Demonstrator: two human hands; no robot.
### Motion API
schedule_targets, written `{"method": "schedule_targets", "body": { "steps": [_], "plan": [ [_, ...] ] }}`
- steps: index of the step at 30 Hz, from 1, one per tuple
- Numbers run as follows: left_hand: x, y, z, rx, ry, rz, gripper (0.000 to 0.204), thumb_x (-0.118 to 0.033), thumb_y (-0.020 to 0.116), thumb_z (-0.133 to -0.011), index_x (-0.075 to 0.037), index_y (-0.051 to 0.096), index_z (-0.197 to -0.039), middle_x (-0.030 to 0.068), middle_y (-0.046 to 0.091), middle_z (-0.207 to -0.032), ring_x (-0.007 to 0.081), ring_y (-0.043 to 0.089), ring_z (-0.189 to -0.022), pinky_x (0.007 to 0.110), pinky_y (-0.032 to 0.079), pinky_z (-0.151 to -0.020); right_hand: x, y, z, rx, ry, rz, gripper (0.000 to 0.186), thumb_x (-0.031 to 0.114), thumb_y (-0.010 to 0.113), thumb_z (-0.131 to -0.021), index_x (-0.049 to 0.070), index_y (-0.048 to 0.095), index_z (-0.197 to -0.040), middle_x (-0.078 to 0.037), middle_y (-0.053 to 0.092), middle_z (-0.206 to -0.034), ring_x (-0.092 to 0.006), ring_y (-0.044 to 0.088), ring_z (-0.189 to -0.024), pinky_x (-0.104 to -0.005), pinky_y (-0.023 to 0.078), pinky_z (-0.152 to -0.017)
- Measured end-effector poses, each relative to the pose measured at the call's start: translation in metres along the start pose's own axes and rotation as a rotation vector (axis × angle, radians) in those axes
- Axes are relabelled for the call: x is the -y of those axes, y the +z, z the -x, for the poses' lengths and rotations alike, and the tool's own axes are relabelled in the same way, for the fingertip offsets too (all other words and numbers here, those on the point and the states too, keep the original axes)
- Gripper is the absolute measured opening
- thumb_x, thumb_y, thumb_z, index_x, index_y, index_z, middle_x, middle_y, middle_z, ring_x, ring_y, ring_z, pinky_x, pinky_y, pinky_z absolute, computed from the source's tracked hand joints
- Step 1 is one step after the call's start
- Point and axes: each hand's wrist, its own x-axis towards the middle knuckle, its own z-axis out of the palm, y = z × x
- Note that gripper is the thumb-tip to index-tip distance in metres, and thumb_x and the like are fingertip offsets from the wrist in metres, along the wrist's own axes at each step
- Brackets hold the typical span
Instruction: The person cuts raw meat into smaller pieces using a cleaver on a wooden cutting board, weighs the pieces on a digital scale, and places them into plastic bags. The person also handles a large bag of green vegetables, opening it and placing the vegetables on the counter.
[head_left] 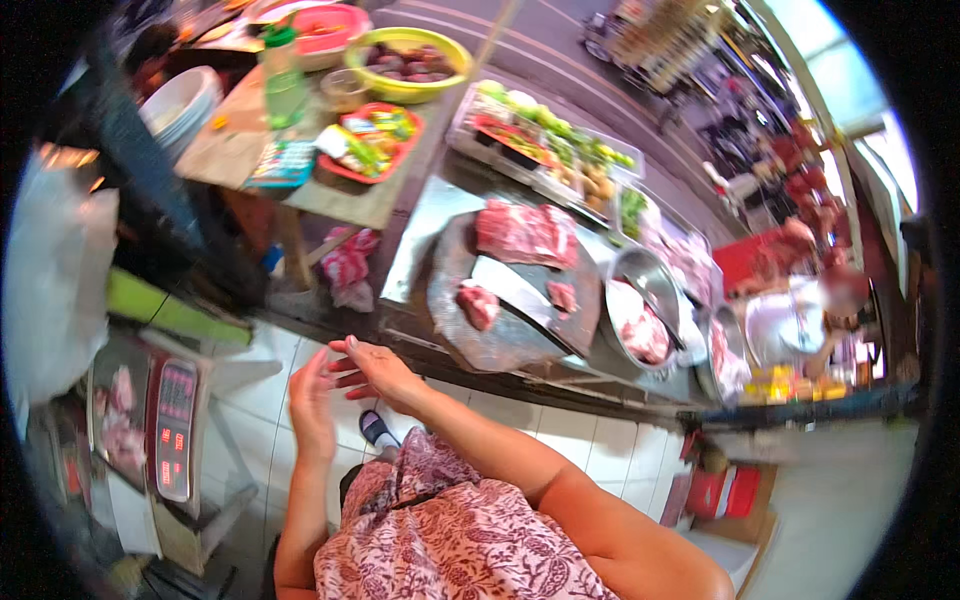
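Note:
My left hand [312, 402] and my right hand [383, 375] come close together in front of my body, over the floor, and I see nothing held in either. The right fingers stretch toward the left hand; the left fingers are loosely bent. Ahead, on the metal counter, lies a round chopping board [455, 330]. A large slab of raw meat [526, 234] is at its far side. A wide-bladed knife [510, 288] lies across the board between two small meat pieces [479, 307], its dark handle pointing to the near right.
Right of the board, a steel bowl [655, 272] holds meat. Vegetable trays [545, 183] stand behind. At left are a digital scale [176, 430] with meat on its pan, a calculator [281, 163], a green bottle [283, 80] and a yellow basin [440, 88]. More meat hangs at right.

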Motion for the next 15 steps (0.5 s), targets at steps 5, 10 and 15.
{"method": "schedule_targets", "body": {
  "steps": [5, 10, 15],
  "plan": [
    [-0.042, 0.109, -0.002, 0.324, 0.412, -0.347, 0.044, -0.013, 0.063, -0.09, 0.0, 0.056, -0.132, 0.02, 0.052, -0.138, 0.0382, 0.046, -0.131, 0.045, 0.036, -0.11, 0.039, -0.11, 0.05, -0.204, -0.278, -0.261, 0.028, 0.027, 0.055, -0.097, 0.002, 0.064, -0.107, -0.009, 0.068, -0.091, -0.0189, 0.063, -0.076, -0.0331, 0.054, -0.067],
    [-0.028, 0.106, -0.01, 0.326, 0.334, -0.304, 0.012, -0.006, 0.064, -0.081, -0.004, 0.067, -0.093, 0.0131, 0.067, -0.104, 0.0313, 0.063, -0.102, 0.042, 0.049, -0.091, 0.1, -0.28, 0.095, -0.856, -0.558, 0.539, 0.029, 0.027, 0.056, -0.096, 0.004, 0.071, -0.104, -0.004, 0.068, -0.09, -0.0153, 0.058, -0.078, -0.0337, 0.048, -0.072],
    [0.002, 0.055, 0.026, 0.166, 0.052, -0.427, 0.018, -0.02, 0.065, -0.089, -0.002, 0.062, -0.085, 0.0138, 0.062, -0.088, 0.0348, 0.061, -0.087, 0.041, 0.048, -0.078, 0.145, -0.344, 0.059, -0.999, -0.814, 0.912, 0.027, 0.014, 0.058, -0.096, -0.006, 0.068, -0.11, -0.019, 0.063, -0.124, -0.0259, 0.056, -0.118, -0.0324, 0.047, -0.096]
  ]
}}
